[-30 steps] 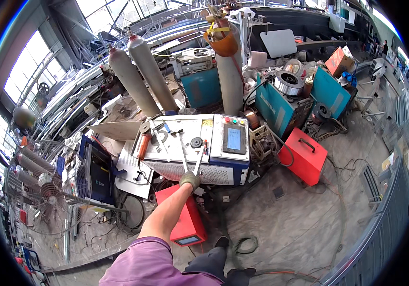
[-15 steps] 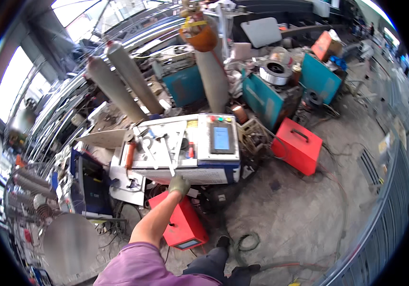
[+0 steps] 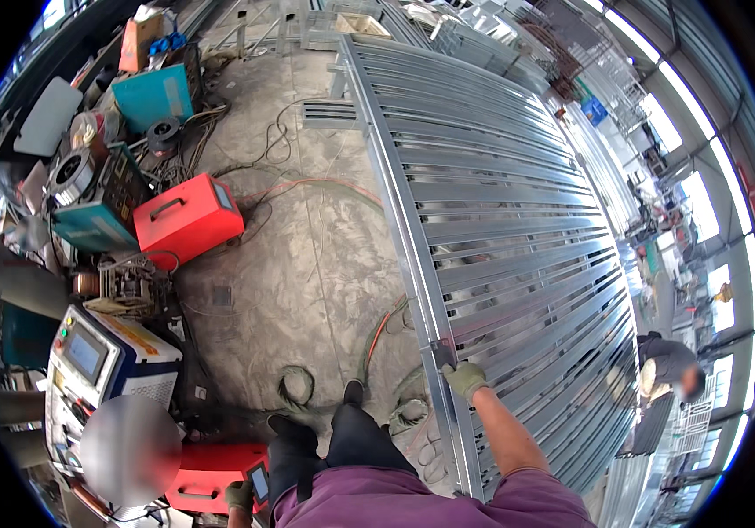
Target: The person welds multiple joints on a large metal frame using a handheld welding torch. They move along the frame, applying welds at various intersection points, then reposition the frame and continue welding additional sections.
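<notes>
My right hand (image 3: pixel 465 380), in a pale green work glove, is at the near part of a long metal side rail (image 3: pixel 412 255). Its fingers are curled at a small dark object (image 3: pixel 444 354) on the rail; the kind is unclear and the fingers partly cover it. The rail edges a wide frame of silvery metal slats (image 3: pixel 509 211). Low on the left, my gloved left hand (image 3: pixel 239 495) hangs beside a red box-shaped machine (image 3: pixel 206 471) with a small screen. Its fingers are too small and shaded to read.
A white control cabinet (image 3: pixel 87 352) with a screen stands at left, beyond it another red machine (image 3: pixel 186 216) with a black handle. Cables (image 3: pixel 296 385) coil on the concrete floor (image 3: pixel 307 255). Wire spools (image 3: pixel 72 174) sit among teal boxes. Another person (image 3: pixel 667 368) bends beyond the slats.
The view has swung right, from the cabinet and gas cylinders to the slatted frame. My left hand has left the cabinet's front edge. My right hand now shows, at the rail.
</notes>
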